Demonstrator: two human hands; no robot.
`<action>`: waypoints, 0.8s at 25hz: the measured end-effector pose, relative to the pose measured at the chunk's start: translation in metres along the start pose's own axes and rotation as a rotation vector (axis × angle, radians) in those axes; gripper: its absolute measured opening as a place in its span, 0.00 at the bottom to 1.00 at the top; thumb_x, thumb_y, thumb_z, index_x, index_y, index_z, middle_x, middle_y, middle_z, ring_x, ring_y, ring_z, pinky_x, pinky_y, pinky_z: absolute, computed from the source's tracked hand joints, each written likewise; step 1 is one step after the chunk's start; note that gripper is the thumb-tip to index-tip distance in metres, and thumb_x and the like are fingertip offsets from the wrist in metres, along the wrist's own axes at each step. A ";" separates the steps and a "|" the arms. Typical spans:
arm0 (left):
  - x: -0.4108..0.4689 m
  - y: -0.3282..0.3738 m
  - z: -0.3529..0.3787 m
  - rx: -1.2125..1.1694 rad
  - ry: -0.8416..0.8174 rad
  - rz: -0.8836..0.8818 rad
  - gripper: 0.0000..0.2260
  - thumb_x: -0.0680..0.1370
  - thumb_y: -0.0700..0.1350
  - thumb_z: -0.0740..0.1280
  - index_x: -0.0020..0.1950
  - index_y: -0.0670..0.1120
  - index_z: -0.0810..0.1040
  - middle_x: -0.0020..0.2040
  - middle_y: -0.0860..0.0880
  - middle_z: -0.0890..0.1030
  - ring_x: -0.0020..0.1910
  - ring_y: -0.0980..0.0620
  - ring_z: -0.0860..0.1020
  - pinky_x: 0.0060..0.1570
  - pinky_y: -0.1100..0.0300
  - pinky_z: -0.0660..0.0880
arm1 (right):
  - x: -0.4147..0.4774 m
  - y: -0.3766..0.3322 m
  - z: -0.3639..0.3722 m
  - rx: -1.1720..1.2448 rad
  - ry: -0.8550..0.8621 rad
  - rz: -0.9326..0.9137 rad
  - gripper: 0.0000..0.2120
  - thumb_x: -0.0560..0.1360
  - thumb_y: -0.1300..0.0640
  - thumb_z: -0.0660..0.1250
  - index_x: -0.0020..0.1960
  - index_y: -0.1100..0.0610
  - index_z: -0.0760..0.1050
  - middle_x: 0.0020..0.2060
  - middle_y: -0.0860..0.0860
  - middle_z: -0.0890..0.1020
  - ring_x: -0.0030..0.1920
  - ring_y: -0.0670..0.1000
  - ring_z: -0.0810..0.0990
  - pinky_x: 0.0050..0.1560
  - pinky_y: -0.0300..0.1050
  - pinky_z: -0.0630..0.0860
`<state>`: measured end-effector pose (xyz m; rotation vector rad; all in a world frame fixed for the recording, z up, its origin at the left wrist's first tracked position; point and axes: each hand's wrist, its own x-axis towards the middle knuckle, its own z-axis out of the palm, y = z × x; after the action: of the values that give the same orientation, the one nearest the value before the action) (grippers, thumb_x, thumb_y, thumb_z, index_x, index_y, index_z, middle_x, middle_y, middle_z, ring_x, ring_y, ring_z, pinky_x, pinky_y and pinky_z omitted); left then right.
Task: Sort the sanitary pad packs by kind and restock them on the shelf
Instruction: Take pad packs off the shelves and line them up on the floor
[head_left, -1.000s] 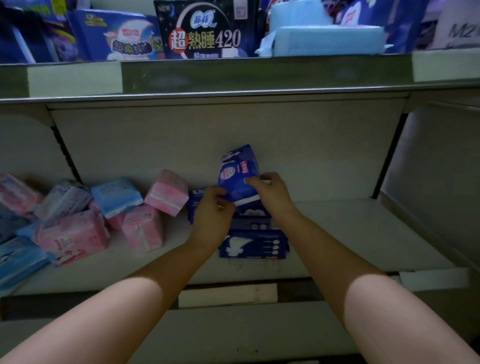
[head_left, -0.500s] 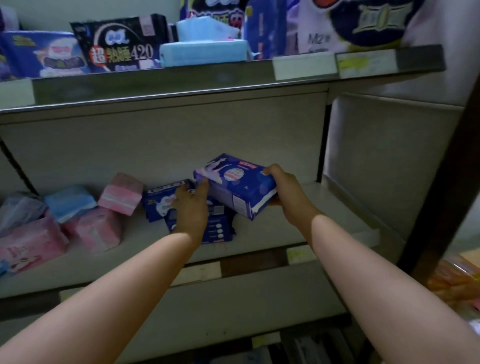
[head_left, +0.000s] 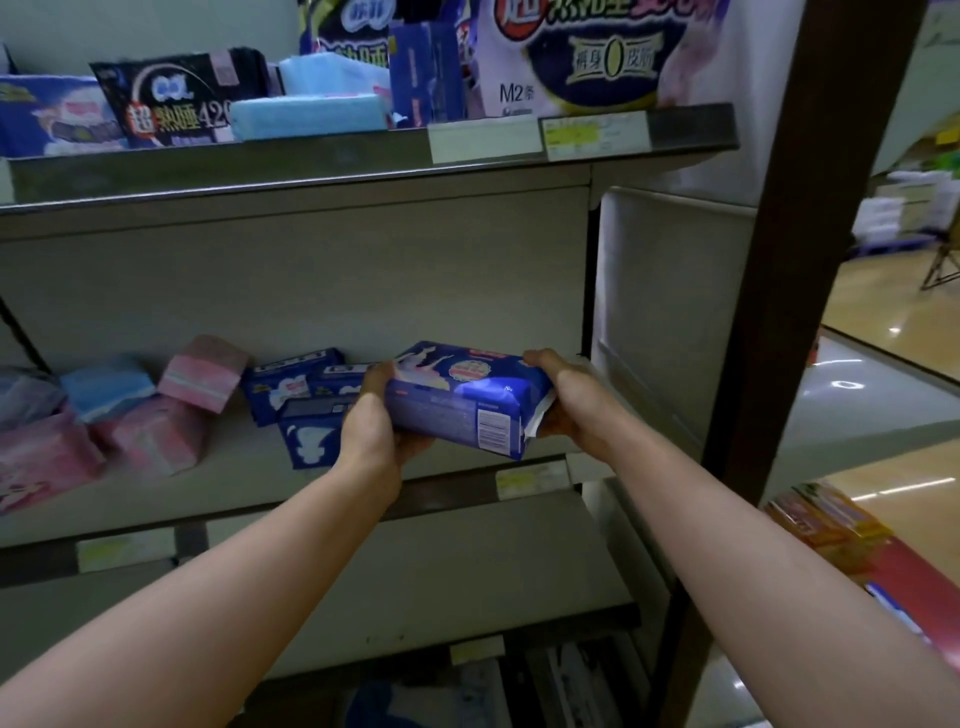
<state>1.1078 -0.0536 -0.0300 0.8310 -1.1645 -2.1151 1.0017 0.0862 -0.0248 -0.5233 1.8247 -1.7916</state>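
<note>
I hold a dark blue pad pack (head_left: 467, 397) flat between both hands, just above the right half of the middle shelf (head_left: 457, 470). My left hand (head_left: 376, 423) grips its left end and my right hand (head_left: 563, 400) grips its right end. Behind my left hand lie more dark blue packs (head_left: 293, 387) in a low pile. Further left are pink packs (head_left: 202, 371) and a light blue pack (head_left: 106, 387), loosely heaped.
The upper shelf (head_left: 363, 156) carries dark, blue and light blue packs. A brown upright post (head_left: 779, 312) stands at the right, with a shop floor beyond it. Orange and red packs (head_left: 826, 519) lie low on the right. A lower shelf (head_left: 467, 587) sits below.
The blue pack went from upright over the pile to lying flat and moved right, carried by both hands. The view swung to the right.
</note>
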 end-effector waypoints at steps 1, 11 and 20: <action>-0.003 -0.003 -0.001 0.025 0.011 0.023 0.09 0.76 0.53 0.64 0.45 0.48 0.73 0.46 0.45 0.80 0.45 0.46 0.80 0.46 0.50 0.78 | -0.002 0.002 -0.003 0.008 -0.004 0.018 0.13 0.78 0.46 0.58 0.45 0.54 0.74 0.40 0.55 0.80 0.40 0.53 0.78 0.41 0.46 0.75; -0.029 0.001 -0.027 0.099 -0.011 0.150 0.06 0.77 0.47 0.61 0.46 0.46 0.73 0.52 0.42 0.76 0.49 0.46 0.77 0.48 0.48 0.78 | -0.025 0.014 0.015 0.035 -0.063 0.097 0.14 0.77 0.45 0.60 0.46 0.56 0.74 0.37 0.55 0.79 0.36 0.53 0.78 0.36 0.45 0.77; -0.059 0.027 -0.144 0.225 -0.186 0.053 0.09 0.71 0.46 0.65 0.50 0.47 0.73 0.41 0.50 0.77 0.38 0.54 0.75 0.44 0.57 0.70 | -0.067 0.030 0.095 0.063 0.026 -0.039 0.09 0.75 0.53 0.65 0.50 0.58 0.71 0.37 0.51 0.82 0.29 0.45 0.80 0.27 0.36 0.73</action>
<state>1.2588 -0.0962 -0.0534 0.7027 -1.5265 -2.0786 1.1150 0.0528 -0.0471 -0.5164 1.7806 -1.8834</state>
